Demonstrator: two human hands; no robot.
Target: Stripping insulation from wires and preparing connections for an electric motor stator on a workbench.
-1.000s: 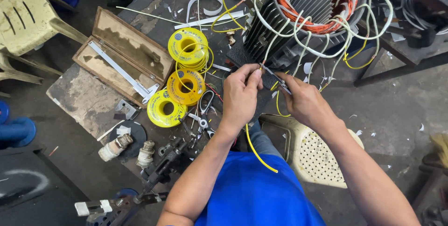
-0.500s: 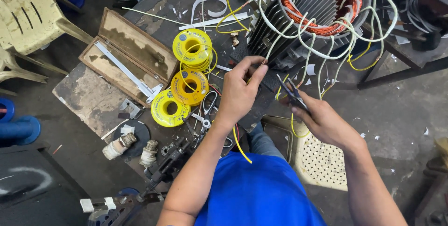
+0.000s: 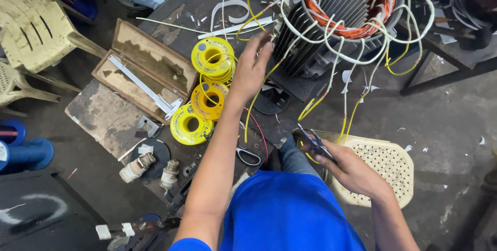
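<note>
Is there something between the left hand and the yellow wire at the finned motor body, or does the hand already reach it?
Nothing visible stands between them. The left hand lies on the yellow wire beside the finned motor body; whether its grip is closed cannot be told. The yellow spools sit to its left, apart.

Stator (image 3: 341, 7): dull grey ribbed metal housing, glossy copper-orange winding at the rim, smooth white and yellow plastic-sleeved leads (image 3: 357, 59) spilling off it. Tabletop (image 3: 103, 116): rough, stained, matt dark wood with pale worn patches; on it a worn brown wooden case (image 3: 150, 59) with fuzzy matt lining holding a shiny metal caliper (image 3: 142, 88), glossy yellow plastic spools (image 3: 207, 90), steel scissors (image 3: 248, 155) and dull corroded metal fittings (image 3: 150, 168). Right hand (image 3: 352, 170) holds dark metal pliers (image 3: 313, 142) over a matt cream perforated plastic stool (image 3: 388, 165); shirt (image 3: 284, 214) is smooth blue cloth, floor (image 3: 455, 111) rough grey concrete.
</note>
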